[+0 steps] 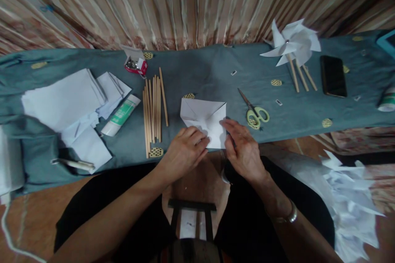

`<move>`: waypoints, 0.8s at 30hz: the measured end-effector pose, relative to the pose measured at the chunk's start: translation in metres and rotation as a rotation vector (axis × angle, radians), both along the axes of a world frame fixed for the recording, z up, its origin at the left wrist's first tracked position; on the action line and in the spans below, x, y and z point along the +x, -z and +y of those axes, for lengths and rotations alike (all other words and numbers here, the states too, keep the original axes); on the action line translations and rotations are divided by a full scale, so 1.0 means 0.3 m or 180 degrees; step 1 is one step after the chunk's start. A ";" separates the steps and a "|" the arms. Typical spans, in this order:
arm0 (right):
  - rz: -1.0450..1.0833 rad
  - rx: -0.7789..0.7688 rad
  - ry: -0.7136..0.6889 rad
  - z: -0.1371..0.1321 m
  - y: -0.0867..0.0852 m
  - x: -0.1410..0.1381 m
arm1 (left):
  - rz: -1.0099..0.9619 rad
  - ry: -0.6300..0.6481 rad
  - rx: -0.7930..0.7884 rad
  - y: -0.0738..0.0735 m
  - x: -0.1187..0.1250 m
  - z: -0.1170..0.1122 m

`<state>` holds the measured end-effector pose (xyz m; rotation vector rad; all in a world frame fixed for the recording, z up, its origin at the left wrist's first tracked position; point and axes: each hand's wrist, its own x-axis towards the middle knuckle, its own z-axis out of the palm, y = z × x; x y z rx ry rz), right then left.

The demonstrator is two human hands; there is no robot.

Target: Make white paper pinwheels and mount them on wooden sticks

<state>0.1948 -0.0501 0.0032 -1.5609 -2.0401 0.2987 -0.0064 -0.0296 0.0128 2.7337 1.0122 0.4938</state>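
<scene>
A white sheet of paper (205,109) with cut or creased lines running in from its corners lies at the table's near edge, in front of my body. My left hand (184,152) is closed, its curled fingers pressed onto the paper's lower left part. At the right edge my right hand (243,148) has its thumb and fingers closed about the paper's side. The fingertips hide part of the lower edge. Scissors with green handles (257,116) lie to the right of the paper. A row of wooden sticks (153,111) lies to the left.
On the left are stacked white papers (64,98), a glue tube (121,115), a pen-like tool (74,164) and a small box of metal pieces (135,64). White paper pinwheels on sticks (293,43) and a phone (333,76) lie right. More folded paper (352,201) sits lower right.
</scene>
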 end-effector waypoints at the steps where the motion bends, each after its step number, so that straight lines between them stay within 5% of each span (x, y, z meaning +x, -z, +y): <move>1: 0.0008 -0.0013 -0.0019 0.001 0.000 0.002 | 0.0024 -0.0031 0.0026 0.003 -0.001 -0.002; 11: 0.0344 -0.0463 -0.0235 0.018 -0.014 0.044 | 0.0029 -0.0017 0.0197 0.007 -0.004 -0.011; 19: 0.1342 -0.1315 -0.0440 0.020 -0.039 0.075 | -0.0435 -0.0105 0.0233 0.003 -0.026 -0.018; 24: 0.1866 -0.1322 -0.0409 0.031 -0.036 0.051 | -0.0521 -0.0072 0.0088 0.005 -0.032 -0.029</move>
